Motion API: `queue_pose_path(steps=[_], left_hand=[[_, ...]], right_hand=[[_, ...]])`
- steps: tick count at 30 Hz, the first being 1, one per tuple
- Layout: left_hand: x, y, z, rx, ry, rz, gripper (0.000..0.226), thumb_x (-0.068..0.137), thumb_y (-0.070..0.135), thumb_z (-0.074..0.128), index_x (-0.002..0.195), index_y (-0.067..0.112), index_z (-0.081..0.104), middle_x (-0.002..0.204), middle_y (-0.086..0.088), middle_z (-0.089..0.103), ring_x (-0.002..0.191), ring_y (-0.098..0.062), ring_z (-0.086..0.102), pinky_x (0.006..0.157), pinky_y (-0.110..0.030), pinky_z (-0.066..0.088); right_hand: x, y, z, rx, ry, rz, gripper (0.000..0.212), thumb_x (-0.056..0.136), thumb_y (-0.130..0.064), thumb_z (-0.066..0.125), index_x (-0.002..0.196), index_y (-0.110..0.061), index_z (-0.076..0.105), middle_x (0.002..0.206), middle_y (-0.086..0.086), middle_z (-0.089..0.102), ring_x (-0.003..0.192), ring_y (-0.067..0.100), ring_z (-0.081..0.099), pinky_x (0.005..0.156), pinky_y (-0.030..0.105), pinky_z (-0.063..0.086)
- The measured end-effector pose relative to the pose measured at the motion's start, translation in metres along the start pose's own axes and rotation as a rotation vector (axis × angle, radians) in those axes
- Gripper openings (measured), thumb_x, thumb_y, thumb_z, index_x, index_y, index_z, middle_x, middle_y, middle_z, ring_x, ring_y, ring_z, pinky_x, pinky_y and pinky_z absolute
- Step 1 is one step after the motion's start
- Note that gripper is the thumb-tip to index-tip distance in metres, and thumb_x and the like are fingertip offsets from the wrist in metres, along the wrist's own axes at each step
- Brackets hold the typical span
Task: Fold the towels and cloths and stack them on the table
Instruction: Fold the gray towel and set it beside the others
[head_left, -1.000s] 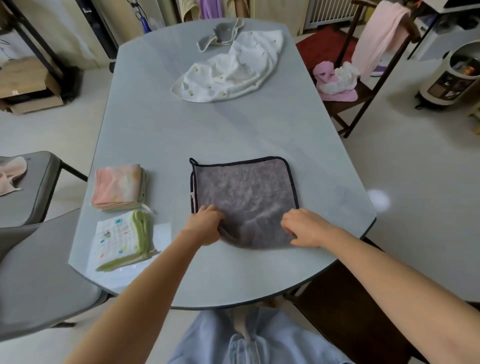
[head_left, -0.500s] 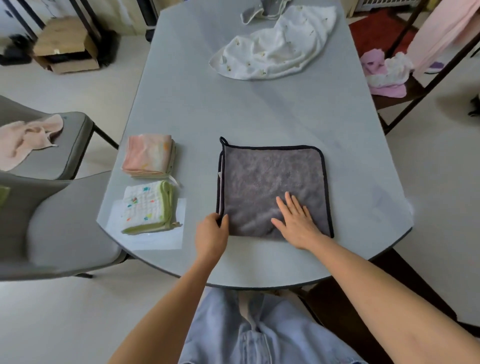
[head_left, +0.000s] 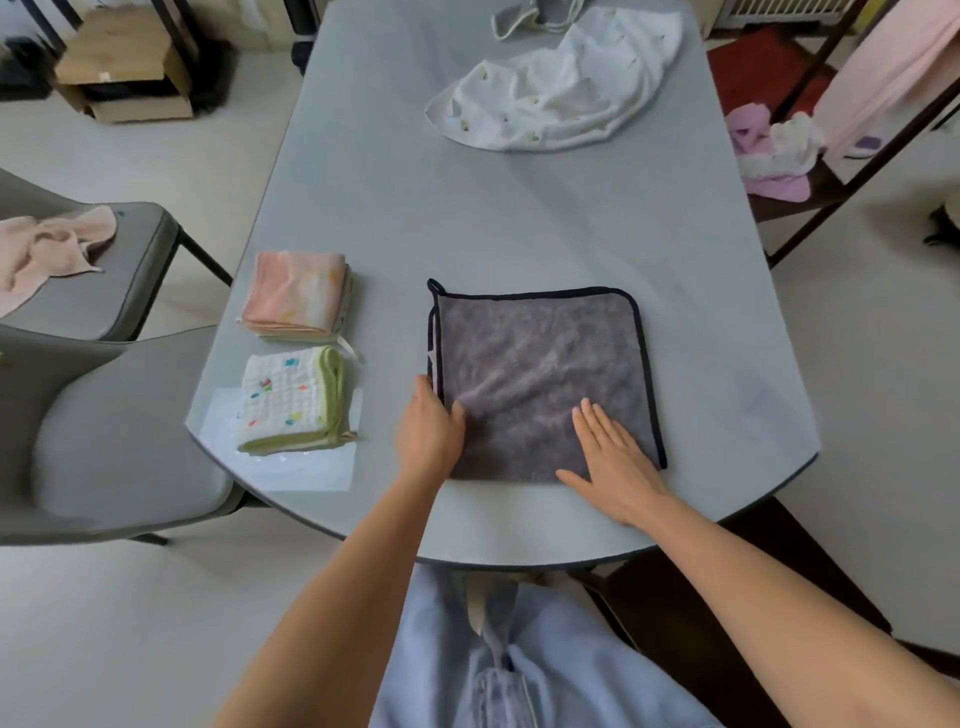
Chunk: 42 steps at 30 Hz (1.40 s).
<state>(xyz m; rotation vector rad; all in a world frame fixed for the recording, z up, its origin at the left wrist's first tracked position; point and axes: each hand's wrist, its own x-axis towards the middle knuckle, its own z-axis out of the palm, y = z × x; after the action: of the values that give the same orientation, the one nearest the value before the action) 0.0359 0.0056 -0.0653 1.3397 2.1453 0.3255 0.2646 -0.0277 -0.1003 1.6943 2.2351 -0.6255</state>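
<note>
Now, towel: the grey towel (head_left: 540, 374) is lying flat near the table (head_left: 519, 223) front edge.
Left hand: the left hand (head_left: 428, 431) is pinching the towel's left border, nearest the next fold.
Right hand: the right hand (head_left: 615, 462) is pressing flat, fingers spread, on the near right corner.
Fold direction: likely leftward edge going over to the right.

Grey cloth (head_left: 524, 15) perhaps, cut off at top.
</note>
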Motion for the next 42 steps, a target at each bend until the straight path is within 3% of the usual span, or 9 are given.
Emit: queue_pose_path(steps=[4, 10, 15, 21, 24, 28, 34, 38, 42], left_hand=[[0.006, 0.008, 0.008, 0.021, -0.026, 0.103, 0.032, 0.09, 0.0, 0.04, 0.12, 0.012, 0.044, 0.114, -0.016, 0.052, 0.091, -0.035, 0.053, 0.073, -0.035, 0.037], [-0.005, -0.012, 0.023, 0.22, -0.083, 0.09, 0.041, 0.089, 0.005, 0.041, 0.127, 0.015, 0.047, 0.124, -0.009, 0.041, 0.103, -0.034, 0.054, 0.075, -0.037, 0.039], [0.017, 0.009, 0.017, -0.009, -0.06, 0.085, 0.043, 0.098, 0.023, 0.044, 0.14, 0.021, 0.037, 0.124, -0.01, 0.042, 0.103, -0.031, 0.055, 0.077, -0.034, 0.041], [0.048, 0.007, 0.009, -0.052, -0.079, 0.081, 0.024, 0.084, -0.01, 0.042, 0.104, 0.001, 0.051, 0.119, -0.015, 0.041, 0.092, -0.033, 0.054, 0.083, -0.034, 0.044], [0.054, -0.005, 0.01, -0.073, -0.069, 0.072, 0.039, 0.079, -0.014, 0.042, 0.116, 0.0, 0.046, 0.121, -0.017, 0.039, 0.09, -0.035, 0.053, 0.081, -0.029, 0.042], [0.059, -0.006, 0.011, 0.006, 0.012, 0.1, 0.07, 0.082, -0.008, 0.042, 0.148, 0.007, 0.024, 0.14, -0.02, 0.031, 0.116, -0.037, 0.044, 0.097, -0.037, 0.04], [0.077, 0.001, 0.036, 0.388, 0.061, 0.625, 0.053, 0.094, 0.023, 0.033, 0.145, 0.009, 0.039, 0.152, -0.01, 0.035, 0.142, -0.03, 0.029, 0.116, -0.043, 0.026], [0.092, -0.016, 0.047, 0.476, 0.012, 0.422, 0.07, 0.095, 0.054, 0.018, 0.152, 0.014, 0.016, 0.16, -0.006, 0.011, 0.148, -0.028, 0.008, 0.118, -0.048, 0.004], [0.112, -0.001, 0.047, 0.483, 0.037, 0.279, 0.078, 0.09, 0.057, -0.002, 0.153, 0.012, -0.001, 0.161, -0.007, -0.007, 0.146, -0.036, -0.011, 0.118, -0.049, -0.009]], right_hand=[[-0.014, 0.011, 0.015, -0.115, -0.049, -0.147, 0.063, 0.101, -0.044, 0.024, 0.145, -0.034, -0.021, 0.152, -0.002, -0.03, 0.143, 0.019, -0.026, 0.12, 0.042, -0.007], [-0.022, 0.021, 0.009, -0.117, 0.0, -0.205, 0.065, 0.084, -0.058, -0.007, 0.146, -0.039, -0.013, 0.155, -0.009, -0.02, 0.142, 0.013, -0.019, 0.12, 0.043, -0.002], [0.031, -0.007, -0.023, -0.002, 0.126, -0.063, 0.056, 0.103, -0.04, 0.019, 0.153, -0.025, -0.002, 0.16, -0.002, -0.011, 0.148, 0.016, -0.008, 0.121, 0.04, 0.002], [0.091, -0.028, -0.037, 0.006, 0.112, -0.013, 0.059, 0.104, -0.036, 0.026, 0.153, -0.023, -0.004, 0.16, 0.002, -0.014, 0.148, 0.018, -0.01, 0.121, 0.038, 0.0], [0.101, -0.029, -0.028, -0.041, 0.062, -0.122, 0.063, 0.099, -0.052, 0.012, 0.151, -0.026, -0.011, 0.158, -0.001, -0.02, 0.146, 0.016, -0.016, 0.121, 0.038, 0.0], [0.103, -0.023, -0.023, 0.041, 0.153, -0.114, 0.072, 0.088, -0.059, -0.003, 0.15, -0.025, -0.012, 0.157, -0.006, -0.019, 0.145, 0.01, -0.016, 0.121, 0.031, -0.003], [0.125, -0.034, -0.015, -0.024, 0.339, 0.023, 0.065, 0.098, -0.047, 0.018, 0.151, -0.009, 0.015, 0.158, 0.007, 0.014, 0.146, 0.02, 0.014, 0.117, 0.036, 0.007], [0.144, -0.019, -0.022, -0.078, 0.32, -0.072, 0.062, 0.098, -0.048, 0.01, 0.152, -0.017, 0.006, 0.159, 0.0, 0.004, 0.148, 0.017, 0.007, 0.119, 0.035, 0.001], [0.171, 0.022, -0.039, -0.005, 0.414, 0.311, 0.067, 0.095, -0.048, 0.004, 0.153, -0.012, 0.007, 0.16, 0.008, 0.006, 0.148, 0.022, 0.005, 0.121, 0.04, 0.004]])
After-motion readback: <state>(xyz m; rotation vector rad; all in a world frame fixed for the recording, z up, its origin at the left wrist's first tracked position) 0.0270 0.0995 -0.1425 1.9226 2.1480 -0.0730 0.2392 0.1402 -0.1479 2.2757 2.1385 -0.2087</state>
